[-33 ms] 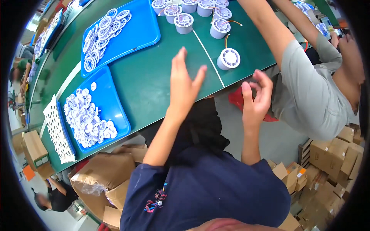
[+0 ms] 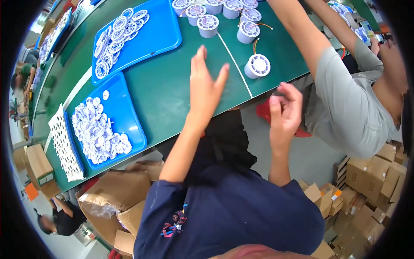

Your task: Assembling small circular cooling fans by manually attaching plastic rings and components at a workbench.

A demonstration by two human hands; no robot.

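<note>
Left hand (image 2: 205, 88): empty, thumb spread wide. Right hand (image 2: 285, 111): fingers half-curled, thumb apart, nothing visible held. White cylindrical housing (image 2: 258, 66) stands near the front edge of the surface (image 2: 168, 93); a stray right-hand sweep could topple it.

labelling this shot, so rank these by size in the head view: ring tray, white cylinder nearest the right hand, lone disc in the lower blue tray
1. Ring tray
2. White cylinder
3. Lone disc

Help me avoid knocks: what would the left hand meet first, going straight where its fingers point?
The left hand would likely meet the white cylindrical part ahead, unless it passes above; depth is unclear.
</note>
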